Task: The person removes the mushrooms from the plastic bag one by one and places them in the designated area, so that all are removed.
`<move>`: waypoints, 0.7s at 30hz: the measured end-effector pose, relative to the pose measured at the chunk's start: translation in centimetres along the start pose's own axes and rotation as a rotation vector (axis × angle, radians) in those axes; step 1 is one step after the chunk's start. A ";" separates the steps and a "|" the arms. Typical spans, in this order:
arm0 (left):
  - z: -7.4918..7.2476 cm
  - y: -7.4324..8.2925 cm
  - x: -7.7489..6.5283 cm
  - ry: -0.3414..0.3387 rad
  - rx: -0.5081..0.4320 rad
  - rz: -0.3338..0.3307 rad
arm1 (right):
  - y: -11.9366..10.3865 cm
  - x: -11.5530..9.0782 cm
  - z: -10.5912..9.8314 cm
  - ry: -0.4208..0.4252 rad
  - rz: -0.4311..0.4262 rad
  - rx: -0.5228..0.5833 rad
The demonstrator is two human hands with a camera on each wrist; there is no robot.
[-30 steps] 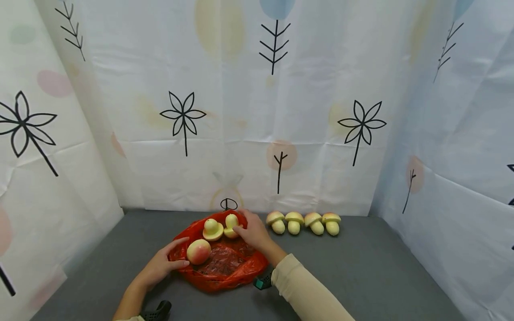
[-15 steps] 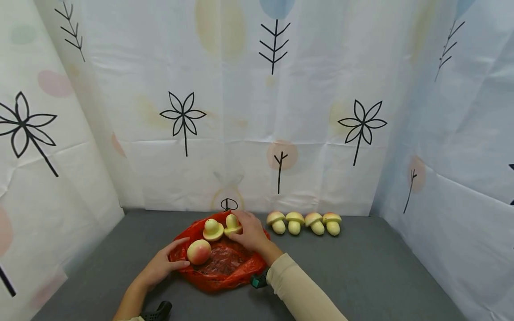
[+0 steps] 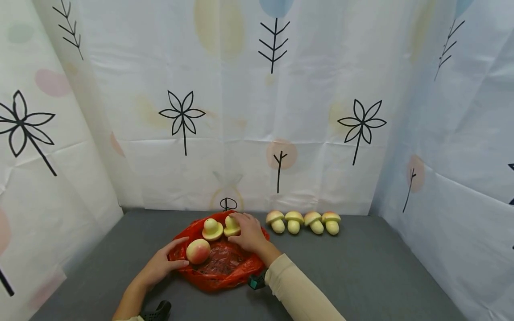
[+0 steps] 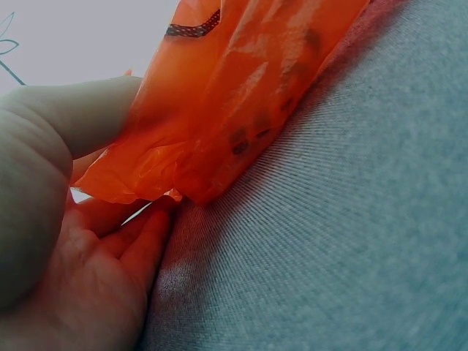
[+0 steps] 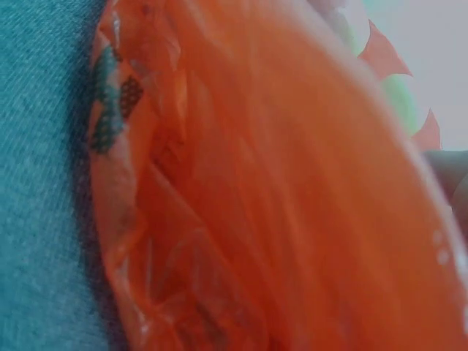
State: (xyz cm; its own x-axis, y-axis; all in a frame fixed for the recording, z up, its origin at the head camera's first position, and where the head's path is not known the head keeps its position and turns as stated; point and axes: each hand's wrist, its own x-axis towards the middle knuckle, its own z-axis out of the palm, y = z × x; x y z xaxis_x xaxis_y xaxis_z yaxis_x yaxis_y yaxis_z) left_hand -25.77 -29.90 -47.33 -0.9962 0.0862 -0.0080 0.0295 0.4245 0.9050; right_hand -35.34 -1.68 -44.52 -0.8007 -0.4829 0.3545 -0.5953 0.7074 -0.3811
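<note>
A red plastic bag (image 3: 222,263) lies spread with its mouth up on the table. Inside it are two cream toy mushrooms with stems up, the left mushroom (image 3: 212,228) and the right mushroom (image 3: 230,226), plus a round pink-and-cream piece (image 3: 198,251). My left hand (image 3: 158,269) grips the bag's left rim; in the left wrist view the thumb and fingers of that hand (image 4: 88,256) lie either side of the red film (image 4: 219,95). My right hand (image 3: 252,234) reaches over the bag, fingers around the right mushroom and partly hiding it. Red film (image 5: 241,190) fills most of the right wrist view.
Several toy mushrooms (image 3: 294,222) stand in a row at the back right, caps toward the rear. The grey table (image 3: 361,276) ends at a white printed curtain (image 3: 245,169) behind and at both sides. Black wrist devices (image 3: 157,311) sit near both wrists.
My right hand has moved slightly left and closer over the right mushroom, its fingers now covering more of it. The left hand and the bag stay nearly the same.
</note>
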 end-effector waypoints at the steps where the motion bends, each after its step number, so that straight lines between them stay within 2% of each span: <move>1: 0.0 0.0 0.0 -0.002 0.001 -0.001 | 0.1 0.0 0.0 0.012 0.002 -0.005; 14: 0.1 0.0 -0.1 0.003 0.010 0.002 | -0.2 -0.2 0.1 0.147 -0.009 0.014; 21: 0.1 -0.1 -0.1 0.002 -0.002 0.000 | -0.2 -0.2 -0.2 0.228 0.017 -0.005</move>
State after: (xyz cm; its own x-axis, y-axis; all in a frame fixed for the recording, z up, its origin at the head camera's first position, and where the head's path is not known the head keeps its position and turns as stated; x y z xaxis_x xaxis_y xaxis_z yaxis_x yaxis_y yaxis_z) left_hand -25.68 -29.85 -47.44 -0.9964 0.0848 -0.0073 0.0293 0.4230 0.9057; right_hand -35.03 -1.60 -44.40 -0.7743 -0.3419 0.5325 -0.5812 0.7169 -0.3850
